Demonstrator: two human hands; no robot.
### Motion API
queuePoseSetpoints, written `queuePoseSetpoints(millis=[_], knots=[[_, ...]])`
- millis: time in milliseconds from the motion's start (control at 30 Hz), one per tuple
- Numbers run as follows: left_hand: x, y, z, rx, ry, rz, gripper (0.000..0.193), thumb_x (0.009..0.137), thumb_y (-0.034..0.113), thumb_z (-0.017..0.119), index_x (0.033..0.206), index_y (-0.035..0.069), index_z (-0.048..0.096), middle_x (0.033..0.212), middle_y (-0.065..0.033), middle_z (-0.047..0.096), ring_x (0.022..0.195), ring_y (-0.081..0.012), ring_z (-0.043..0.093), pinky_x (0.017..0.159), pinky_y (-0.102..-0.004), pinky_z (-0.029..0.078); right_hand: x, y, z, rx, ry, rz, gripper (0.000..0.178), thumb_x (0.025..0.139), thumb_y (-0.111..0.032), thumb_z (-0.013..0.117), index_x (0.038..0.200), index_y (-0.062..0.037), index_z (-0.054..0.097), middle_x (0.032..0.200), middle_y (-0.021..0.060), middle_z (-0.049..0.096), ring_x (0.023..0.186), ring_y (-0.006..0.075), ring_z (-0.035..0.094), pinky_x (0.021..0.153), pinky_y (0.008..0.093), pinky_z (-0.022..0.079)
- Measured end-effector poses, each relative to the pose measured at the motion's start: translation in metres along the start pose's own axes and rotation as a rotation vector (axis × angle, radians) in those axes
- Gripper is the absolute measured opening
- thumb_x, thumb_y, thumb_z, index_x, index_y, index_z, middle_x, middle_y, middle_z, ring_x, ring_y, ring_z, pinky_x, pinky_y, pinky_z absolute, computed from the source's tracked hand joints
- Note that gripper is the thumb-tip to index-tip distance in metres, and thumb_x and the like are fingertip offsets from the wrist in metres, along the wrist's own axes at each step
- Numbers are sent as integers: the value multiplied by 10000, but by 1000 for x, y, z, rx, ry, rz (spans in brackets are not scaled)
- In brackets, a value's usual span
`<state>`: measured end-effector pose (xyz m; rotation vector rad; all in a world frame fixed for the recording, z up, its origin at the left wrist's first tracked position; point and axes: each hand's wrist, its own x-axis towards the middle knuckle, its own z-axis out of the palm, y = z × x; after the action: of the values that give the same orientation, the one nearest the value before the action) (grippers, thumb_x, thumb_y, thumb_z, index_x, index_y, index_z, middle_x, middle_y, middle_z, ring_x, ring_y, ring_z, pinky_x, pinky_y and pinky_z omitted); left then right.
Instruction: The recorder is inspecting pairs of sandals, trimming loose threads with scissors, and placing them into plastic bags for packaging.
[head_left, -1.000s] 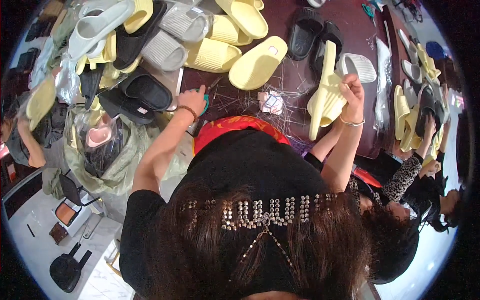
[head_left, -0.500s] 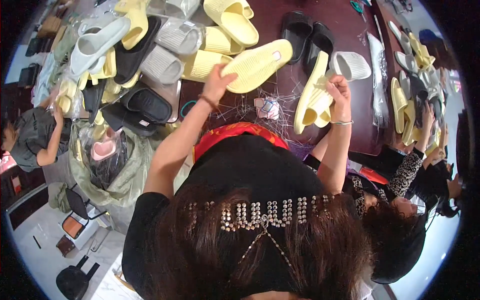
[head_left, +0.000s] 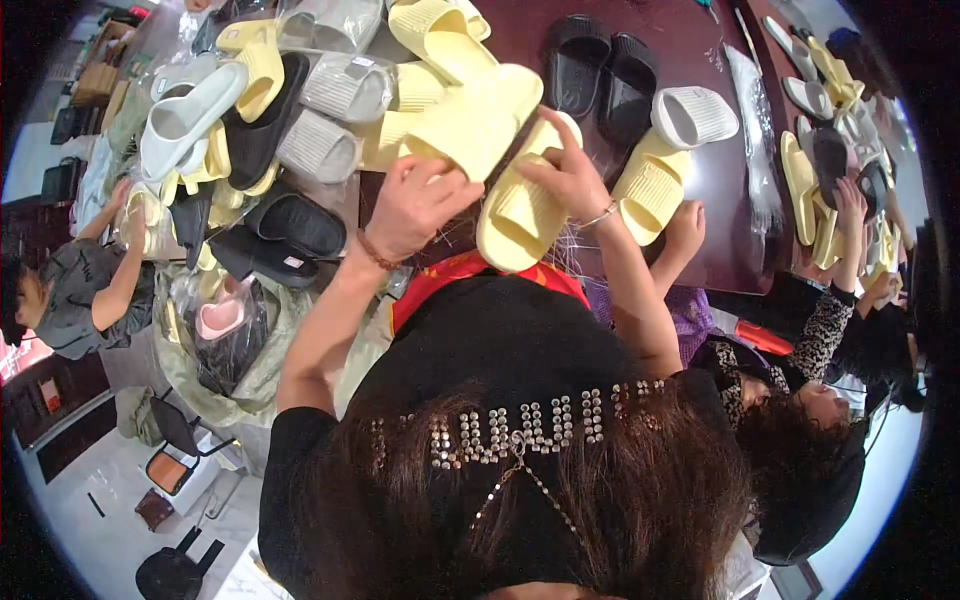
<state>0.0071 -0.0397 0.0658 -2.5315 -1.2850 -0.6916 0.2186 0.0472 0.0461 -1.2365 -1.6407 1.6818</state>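
Observation:
My left hand [head_left: 420, 205] is closed on the heel end of a pale yellow slide slipper [head_left: 480, 120], lifted above the table and tilted. Close to its right, my right hand [head_left: 570, 180] grips a second yellow slide [head_left: 522, 215] along its side, the strap facing up and the toe hole toward me. The two slides lie almost side by side. Right of that hand, another yellow slide [head_left: 652, 190] rests on the table beside a grey slide [head_left: 694, 117]. A pair of black slides [head_left: 601, 75] stands beyond my right hand.
Yellow, grey and black slides crowd the left of the dark red table [head_left: 735, 185], some grey ones [head_left: 348, 86] in clear bags. A plastic-wrapped bundle [head_left: 752, 140] lies at right. Another person's hand [head_left: 686, 228] is close to my right arm; an open sack [head_left: 250, 385] stands at left.
My right hand has moved left with a slide, bringing it beside the one in my left hand. The left slide has turned and shifted. Another person's hand has come forward at right.

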Motion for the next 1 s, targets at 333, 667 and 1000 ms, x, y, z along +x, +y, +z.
queuePoseSetpoints(millis=[333,667,1000], knots=[[-20,20,-4,-11,-79,2,245,704,100,508,926,128,608,928,1,580,933,-192,507,856,-389,318,-6,-1,8,-76,-214,-158,410,749,-136,612,1102,-8,447,895,70,542,806,101,490,730,244,405],[-38,32,5,-334,215,-620,282,754,48,536,1035,31,531,1030,-77,538,912,-207,513,840,-342,363,11,11,5,168,13,-18,342,767,-95,584,1071,-8,455,960,85,551,855,126,530,742,243,424],[-36,18,53,-1123,316,-1040,340,850,95,478,1152,-31,383,1031,-104,526,906,-128,500,770,-259,414,2,30,26,822,38,95,408,761,5,552,1127,-52,381,986,99,552,855,186,561,725,295,459]])
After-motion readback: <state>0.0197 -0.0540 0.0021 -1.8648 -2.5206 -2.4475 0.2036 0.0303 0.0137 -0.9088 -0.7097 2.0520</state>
